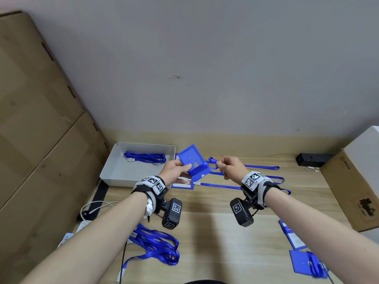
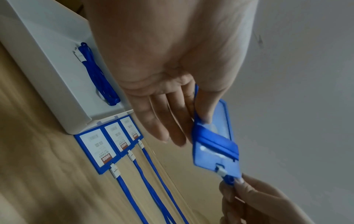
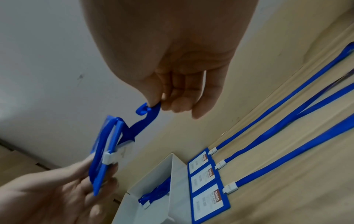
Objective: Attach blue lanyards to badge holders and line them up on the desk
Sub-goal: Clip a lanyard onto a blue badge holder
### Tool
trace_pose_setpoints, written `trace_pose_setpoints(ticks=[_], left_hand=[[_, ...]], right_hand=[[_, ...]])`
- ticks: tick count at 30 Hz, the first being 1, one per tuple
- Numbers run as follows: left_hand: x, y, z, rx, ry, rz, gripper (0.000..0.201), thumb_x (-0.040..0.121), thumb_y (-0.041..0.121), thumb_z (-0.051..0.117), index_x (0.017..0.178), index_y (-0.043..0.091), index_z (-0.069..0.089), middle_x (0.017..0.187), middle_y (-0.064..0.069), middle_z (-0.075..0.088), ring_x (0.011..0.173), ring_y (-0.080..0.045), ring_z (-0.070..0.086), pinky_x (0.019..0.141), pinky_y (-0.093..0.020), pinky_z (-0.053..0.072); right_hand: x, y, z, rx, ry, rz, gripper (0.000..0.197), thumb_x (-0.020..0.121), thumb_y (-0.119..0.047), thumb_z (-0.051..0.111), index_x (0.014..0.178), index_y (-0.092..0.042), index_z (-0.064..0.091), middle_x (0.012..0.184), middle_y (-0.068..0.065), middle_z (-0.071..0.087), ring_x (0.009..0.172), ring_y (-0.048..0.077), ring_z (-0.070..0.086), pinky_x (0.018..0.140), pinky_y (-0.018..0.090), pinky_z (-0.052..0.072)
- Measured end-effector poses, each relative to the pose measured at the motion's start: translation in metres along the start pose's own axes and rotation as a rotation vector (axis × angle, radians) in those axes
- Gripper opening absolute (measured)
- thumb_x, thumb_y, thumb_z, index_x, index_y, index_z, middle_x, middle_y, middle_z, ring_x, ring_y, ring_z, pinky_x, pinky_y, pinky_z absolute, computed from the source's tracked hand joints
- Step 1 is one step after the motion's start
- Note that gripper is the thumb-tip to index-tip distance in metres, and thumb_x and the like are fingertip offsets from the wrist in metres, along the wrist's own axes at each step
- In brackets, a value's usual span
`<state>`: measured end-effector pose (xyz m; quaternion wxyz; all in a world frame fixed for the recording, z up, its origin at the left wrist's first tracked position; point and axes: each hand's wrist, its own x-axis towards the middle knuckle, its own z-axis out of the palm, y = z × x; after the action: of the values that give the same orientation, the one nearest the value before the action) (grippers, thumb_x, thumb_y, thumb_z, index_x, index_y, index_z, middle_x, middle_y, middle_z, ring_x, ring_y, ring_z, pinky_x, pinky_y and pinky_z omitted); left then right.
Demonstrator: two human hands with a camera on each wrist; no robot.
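Observation:
My left hand (image 1: 184,168) holds a blue badge holder (image 1: 193,160) tilted above the desk, thumb on its face and fingers behind it. A white clip (image 2: 221,170) sits in the holder's slot. My right hand (image 1: 219,163) pinches the blue lanyard strap (image 3: 145,119) a short way from that clip, and the strap trails off to the right. Three finished badges (image 2: 107,145) with cards inside lie side by side on the desk by the tray, their lanyards (image 3: 287,136) stretched out to the right.
A grey tray (image 1: 114,173) at the back left holds one bundled lanyard (image 1: 145,157). Loose lanyards (image 1: 158,244) are heaped at the front left and spare badge holders (image 1: 303,261) lie at the front right. Cardboard boxes (image 1: 30,119) wall the left side, and another box (image 1: 352,187) stands at the right.

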<state>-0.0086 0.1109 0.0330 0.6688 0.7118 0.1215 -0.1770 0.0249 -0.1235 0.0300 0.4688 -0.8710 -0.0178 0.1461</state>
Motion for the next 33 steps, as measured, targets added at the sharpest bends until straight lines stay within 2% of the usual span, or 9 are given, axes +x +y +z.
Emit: trace_pose_setpoints(ticks=[6, 9, 12, 16, 19, 23, 27, 30, 33], left_hand=[[0.001, 0.001, 0.001, -0.056, 0.021, 0.038, 0.020, 0.091, 0.017, 0.068, 0.102, 0.001, 0.069, 0.092, -0.007, 0.072, 0.079, -0.018, 0.064, 0.048, -0.021, 0.045], [-0.003, 0.006, 0.005, -0.244, -0.013, 0.041, 0.020, 0.093, 0.008, 0.064, 0.110, -0.002, 0.065, 0.096, -0.012, 0.071, 0.077, -0.020, 0.069, 0.051, -0.021, 0.051], [-0.004, 0.012, 0.008, -0.400, 0.070, 0.064, 0.018, 0.091, 0.002, 0.064, 0.109, 0.002, 0.063, 0.099, -0.013, 0.070, 0.080, -0.024, 0.069, 0.056, -0.024, 0.056], [-0.001, 0.018, 0.001, -0.320, 0.262, 0.108, 0.013, 0.088, 0.005, 0.069, 0.098, 0.013, 0.066, 0.091, -0.004, 0.072, 0.071, -0.016, 0.071, 0.054, -0.025, 0.055], [0.002, 0.017, -0.007, -0.180, 0.310, 0.105, 0.013, 0.087, 0.004, 0.068, 0.097, 0.011, 0.065, 0.093, -0.009, 0.071, 0.071, -0.018, 0.069, 0.052, -0.023, 0.053], [0.001, 0.011, -0.009, 0.008, 0.224, 0.072, 0.024, 0.086, 0.003, 0.070, 0.108, 0.007, 0.063, 0.094, -0.009, 0.070, 0.066, -0.013, 0.066, 0.047, -0.020, 0.049], [-0.004, 0.008, 0.001, 0.090, 0.134, 0.061, 0.022, 0.085, 0.002, 0.071, 0.106, 0.004, 0.063, 0.090, -0.009, 0.069, 0.067, -0.012, 0.066, 0.053, -0.021, 0.051], [-0.007, 0.007, 0.010, 0.139, 0.088, 0.061, 0.021, 0.084, 0.004, 0.072, 0.104, 0.004, 0.065, 0.090, -0.008, 0.070, 0.069, -0.012, 0.067, 0.056, -0.022, 0.052], [-0.011, 0.010, 0.014, 0.196, 0.012, 0.088, 0.016, 0.083, 0.004, 0.073, 0.096, 0.010, 0.066, 0.087, -0.006, 0.071, 0.070, -0.011, 0.067, 0.054, -0.019, 0.052]], right_hand=[[0.000, 0.009, 0.005, -0.202, -0.091, 0.056, 0.026, 0.099, -0.027, 0.051, 0.077, -0.014, 0.056, 0.074, -0.001, 0.063, 0.052, 0.016, 0.056, 0.061, 0.029, 0.048], [0.001, 0.011, 0.007, -0.238, -0.148, 0.070, 0.025, 0.099, -0.029, 0.053, 0.080, -0.015, 0.058, 0.075, 0.000, 0.064, 0.052, 0.015, 0.057, 0.059, 0.027, 0.048], [-0.003, 0.010, 0.010, -0.270, -0.230, 0.082, 0.025, 0.099, -0.031, 0.053, 0.082, -0.014, 0.058, 0.074, 0.000, 0.063, 0.053, 0.013, 0.057, 0.062, 0.031, 0.050], [-0.009, 0.009, 0.009, -0.327, -0.282, 0.094, 0.026, 0.098, -0.032, 0.055, 0.077, -0.017, 0.058, 0.073, -0.002, 0.064, 0.055, 0.011, 0.057, 0.055, 0.023, 0.046], [-0.011, 0.016, 0.002, -0.362, -0.271, 0.105, 0.025, 0.096, -0.033, 0.059, 0.079, -0.015, 0.063, 0.077, 0.001, 0.069, 0.058, 0.012, 0.061, 0.060, 0.026, 0.048], [-0.014, 0.029, -0.005, -0.334, -0.338, 0.184, 0.017, 0.089, -0.034, 0.066, 0.091, -0.018, 0.070, 0.085, 0.000, 0.071, 0.074, 0.016, 0.065, 0.066, 0.030, 0.053], [-0.015, 0.033, 0.000, -0.230, -0.227, 0.138, 0.052, 0.083, -0.058, 0.062, 0.121, -0.022, 0.064, 0.114, -0.006, 0.067, 0.105, 0.015, 0.062, 0.091, 0.037, 0.051], [-0.023, 0.014, 0.005, -0.040, -0.189, 0.082, 0.036, 0.095, -0.044, 0.057, 0.118, -0.018, 0.067, 0.108, -0.001, 0.068, 0.096, 0.012, 0.060, 0.081, 0.027, 0.048], [-0.029, -0.001, 0.009, 0.010, -0.217, 0.023, 0.026, 0.098, -0.036, 0.056, 0.112, -0.019, 0.070, 0.099, -0.007, 0.069, 0.091, 0.006, 0.060, 0.076, 0.023, 0.045]])
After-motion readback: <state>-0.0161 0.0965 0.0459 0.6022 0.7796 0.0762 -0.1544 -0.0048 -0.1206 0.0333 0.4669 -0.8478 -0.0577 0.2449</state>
